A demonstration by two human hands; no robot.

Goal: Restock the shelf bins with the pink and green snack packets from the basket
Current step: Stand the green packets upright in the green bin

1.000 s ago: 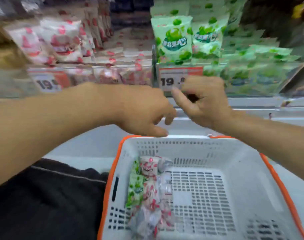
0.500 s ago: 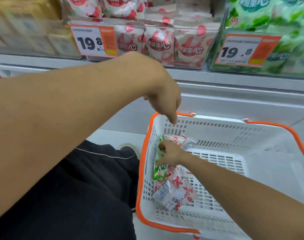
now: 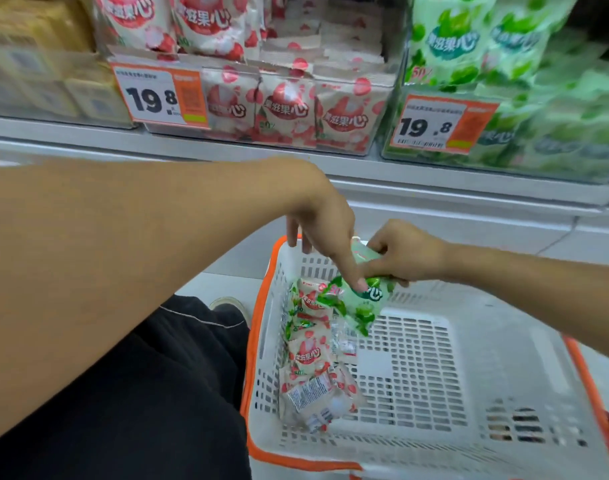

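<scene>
1. Right-hand fingers [image 3: 382,259] curl around a green snack packet [image 3: 356,303], pinching its top edge; right hand [image 3: 405,256] holds it above the far left part of the basket.
2. Left hand [image 3: 322,223] hangs over the basket's far rim, fingers loosely spread and pointing down; one fingertip touches the green packet's face. Left forearm crosses the near left of the view and hides the floor behind it.
3. Basket [image 3: 504,375], white with orange rim, sits low in front of the person; pink snack packets [image 3: 308,355] lie piled along its left wall, some green showing among them.
4. Black trousers [image 3: 140,393] near left, a shoe [image 3: 228,306] beside the basket.
5. Farther: shelf edge, then pink bin [image 3: 344,112] full of pink packets, with price tag [image 3: 161,95].
6. Green bin [image 3: 556,133] to its right, with second price tag [image 3: 441,123]; yellowish packs [image 3: 36,64] far left, blurred.
</scene>
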